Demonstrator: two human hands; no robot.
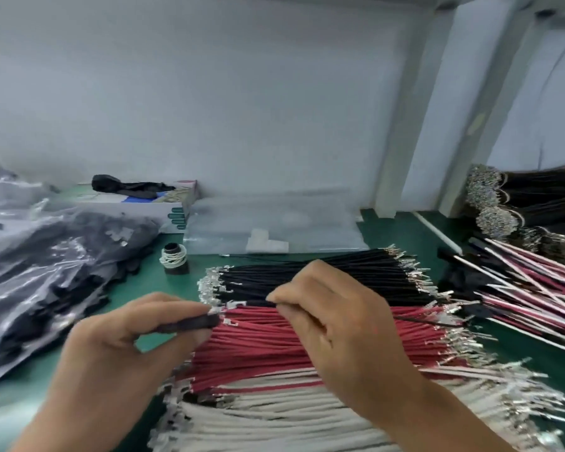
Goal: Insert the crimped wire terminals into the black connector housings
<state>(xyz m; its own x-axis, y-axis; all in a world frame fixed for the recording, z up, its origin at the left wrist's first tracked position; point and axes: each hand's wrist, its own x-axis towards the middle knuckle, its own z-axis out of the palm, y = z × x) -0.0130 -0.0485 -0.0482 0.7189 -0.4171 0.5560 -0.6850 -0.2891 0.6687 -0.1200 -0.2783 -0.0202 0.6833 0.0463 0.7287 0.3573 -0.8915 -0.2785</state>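
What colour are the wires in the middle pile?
Red, between black and white piles; head view.

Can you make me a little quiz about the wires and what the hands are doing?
1. True or false: the left hand holds a black housing.
2. Which pile lies nearest the person? A. black wires B. red wires C. white wires
3. Fill in: the right hand pinches a thin ____ wire.

Key: 1. true. 2. C. 3. black; it trails off to the right over the red pile.
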